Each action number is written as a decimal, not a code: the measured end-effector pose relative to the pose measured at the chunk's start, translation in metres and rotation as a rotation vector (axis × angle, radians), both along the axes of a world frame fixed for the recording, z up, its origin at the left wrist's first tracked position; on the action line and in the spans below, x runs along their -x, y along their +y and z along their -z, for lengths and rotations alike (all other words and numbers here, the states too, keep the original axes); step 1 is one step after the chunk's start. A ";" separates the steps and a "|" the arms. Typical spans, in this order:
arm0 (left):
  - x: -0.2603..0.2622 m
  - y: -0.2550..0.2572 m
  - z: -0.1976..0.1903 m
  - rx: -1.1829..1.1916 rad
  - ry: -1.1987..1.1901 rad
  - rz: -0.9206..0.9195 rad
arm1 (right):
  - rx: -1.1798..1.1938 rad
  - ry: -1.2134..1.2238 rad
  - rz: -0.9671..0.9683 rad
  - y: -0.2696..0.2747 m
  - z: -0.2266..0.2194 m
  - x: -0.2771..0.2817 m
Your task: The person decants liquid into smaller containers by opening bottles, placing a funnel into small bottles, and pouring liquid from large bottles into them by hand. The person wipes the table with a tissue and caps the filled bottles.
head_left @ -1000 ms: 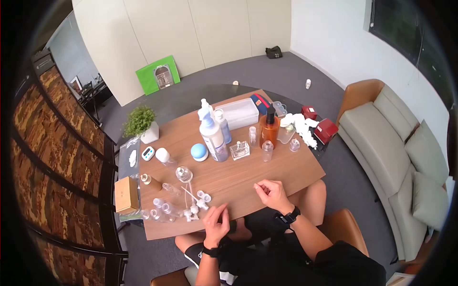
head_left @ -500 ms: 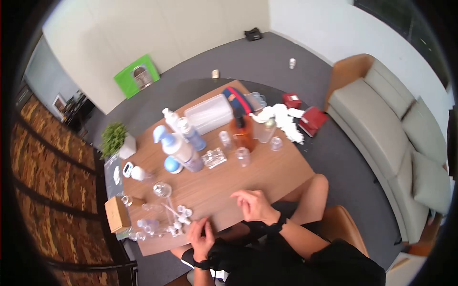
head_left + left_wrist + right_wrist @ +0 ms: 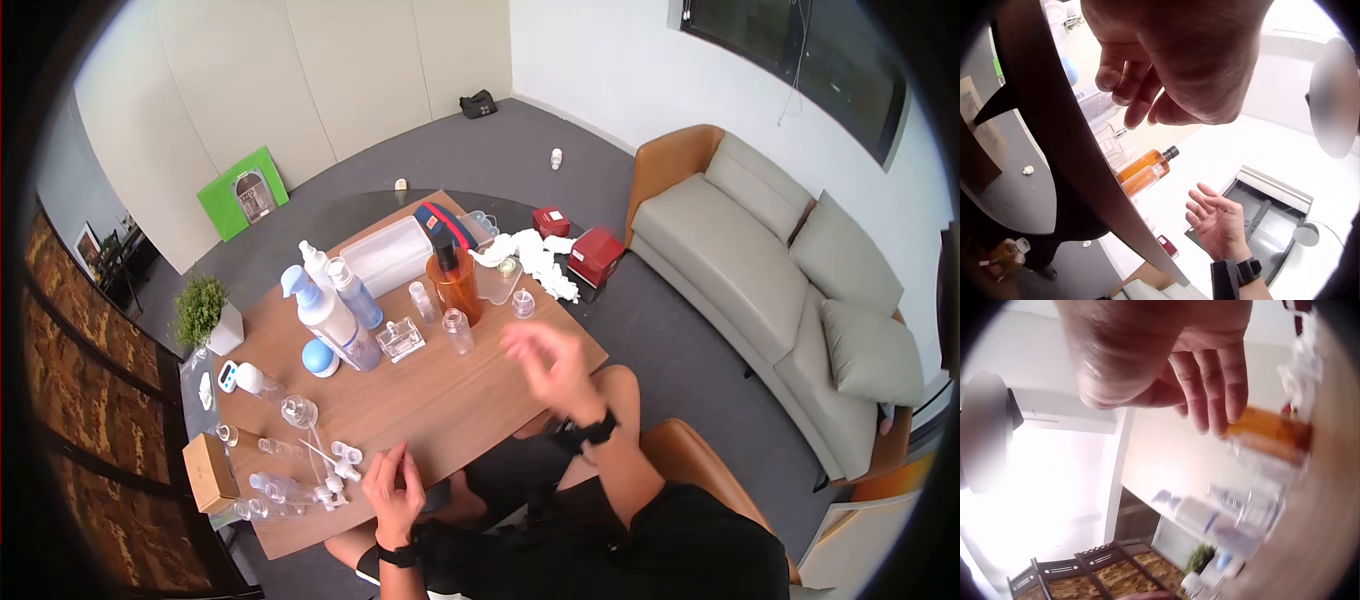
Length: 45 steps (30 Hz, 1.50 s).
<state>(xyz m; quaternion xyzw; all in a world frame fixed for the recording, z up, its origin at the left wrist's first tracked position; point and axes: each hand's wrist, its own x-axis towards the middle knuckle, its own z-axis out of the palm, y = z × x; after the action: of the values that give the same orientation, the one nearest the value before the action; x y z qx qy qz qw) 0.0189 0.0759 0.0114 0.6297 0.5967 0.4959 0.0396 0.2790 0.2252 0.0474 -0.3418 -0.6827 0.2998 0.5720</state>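
My left hand (image 3: 393, 490) hovers at the table's front edge, fingers loosely bent and holding nothing. Beside it lie white spray pumps (image 3: 328, 490) with thin tubes and a pair of small clear round caps (image 3: 346, 453). Over the right part of the table, my right hand (image 3: 555, 370) is raised, blurred, with fingers extended and nothing in them. Nearest to it are a small clear jar (image 3: 523, 303) and a clear open-necked bottle (image 3: 458, 332). Behind that bottle stands an amber bottle (image 3: 456, 290) with a black top, also visible past the fingers in the right wrist view.
A white pump bottle (image 3: 338, 325), a glass perfume bottle (image 3: 401, 341) and a blue-topped round container (image 3: 320, 357) stand mid-table. Several small bottles and a cardboard box (image 3: 210, 474) fill the left end. At the back are a translucent bin (image 3: 388, 258), white tissues (image 3: 535, 262) and a red box (image 3: 595, 257).
The head view has turned, so the table sits further left. My right hand has lifted and moved forward toward the clear jar, its fingers straightening. The left hand stays by the table edge.
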 end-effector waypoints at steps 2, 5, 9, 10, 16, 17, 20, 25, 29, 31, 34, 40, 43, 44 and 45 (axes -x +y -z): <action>0.003 0.001 0.009 -0.009 -0.044 0.007 | -0.154 -0.161 0.196 0.050 -0.018 -0.039; 0.005 0.002 0.016 -0.012 -0.108 0.014 | -0.104 -0.428 0.359 0.130 -0.048 -0.082; 0.014 0.002 0.020 0.010 -0.149 0.019 | -0.007 -1.022 0.388 0.221 -0.050 -0.099; 0.014 0.001 0.020 0.025 -0.191 0.017 | 0.106 -1.259 0.386 0.232 -0.050 -0.096; 0.012 0.000 0.016 0.017 -0.242 -0.004 | 0.195 -1.463 0.406 0.253 -0.013 -0.082; 0.012 0.000 0.015 0.034 -0.244 -0.001 | 0.199 -1.444 0.427 0.254 -0.006 -0.080; 0.012 -0.001 0.013 0.061 -0.217 0.005 | 0.192 -1.463 0.459 0.258 0.010 -0.079; 0.013 0.000 0.016 0.018 -0.186 0.029 | 0.104 -1.470 0.493 0.264 0.023 -0.078; 0.011 -0.001 0.015 0.021 -0.212 0.013 | 0.101 -1.415 0.488 0.257 0.012 -0.083; 0.011 -0.002 0.016 0.019 -0.223 0.012 | 0.078 -1.252 0.511 0.254 0.006 -0.087; 0.011 -0.001 0.018 0.015 -0.236 0.014 | 0.109 -1.280 0.482 0.256 -0.004 -0.093; 0.011 -0.002 0.015 0.030 -0.223 0.011 | 0.139 -1.170 0.455 0.255 -0.011 -0.099; 0.012 -0.001 0.015 0.025 -0.221 0.012 | 0.110 -1.122 0.491 0.256 -0.014 -0.098; 0.011 -0.001 0.016 0.020 -0.223 0.011 | 0.089 -1.105 0.523 0.256 -0.014 -0.098; 0.011 -0.002 0.016 0.023 -0.225 0.010 | 0.091 -1.108 0.521 0.256 -0.013 -0.098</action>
<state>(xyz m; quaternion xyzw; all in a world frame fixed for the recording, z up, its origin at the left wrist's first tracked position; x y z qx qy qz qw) 0.0076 0.0742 -0.0049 0.5727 0.5910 0.5562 0.1161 0.3766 0.4815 0.0607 -0.6265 -0.7591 -0.0433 0.1713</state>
